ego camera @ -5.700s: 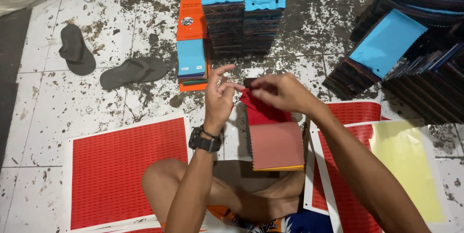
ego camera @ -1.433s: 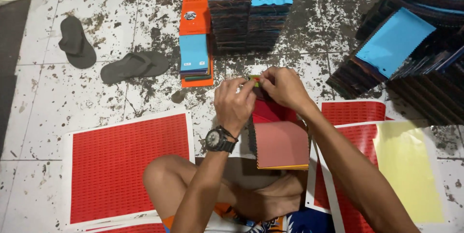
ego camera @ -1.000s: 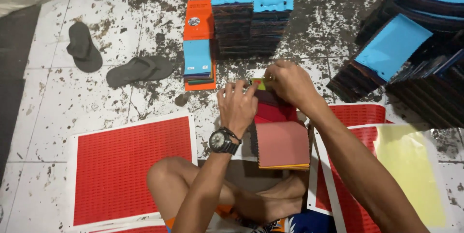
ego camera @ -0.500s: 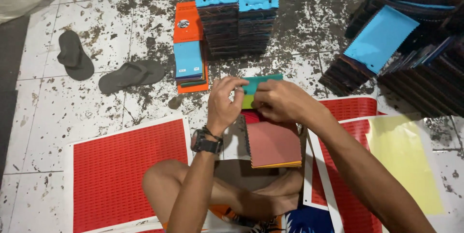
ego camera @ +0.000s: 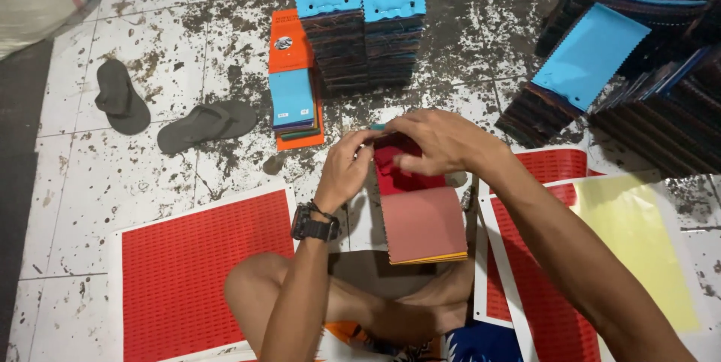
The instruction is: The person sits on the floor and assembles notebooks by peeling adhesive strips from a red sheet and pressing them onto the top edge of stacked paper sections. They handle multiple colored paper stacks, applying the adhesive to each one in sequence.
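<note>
I sit on the floor with a small swatch booklet (ego camera: pixel 424 223) of coloured fabric pages in front of my knee. Its top page is dusty pink, with a red page (ego camera: pixel 396 174) lifted at the far end. My left hand (ego camera: pixel 344 168), a black watch on its wrist, pinches the booklet's top left corner. My right hand (ego camera: pixel 443 140) curls over the booklet's top edge, fingertips on the red page. Both hands nearly touch each other.
Red sticker sheets (ego camera: pixel 206 272) lie at left, and more red sheets with a yellow sheet (ego camera: pixel 638 249) at right. An orange pile of booklets (ego camera: pixel 294 92) and tall blue-topped fabric stacks (ego camera: pixel 360 20) stand ahead. More stacks (ego camera: pixel 616 69) sit at far right. Two dark sandals (ego camera: pixel 206 123) lie at left.
A teal and yellow swatch seen between my fingers half a second ago is now mostly tucked under my hands. Both hands stay at the booklet's top edge; the red page now shows beneath them.
</note>
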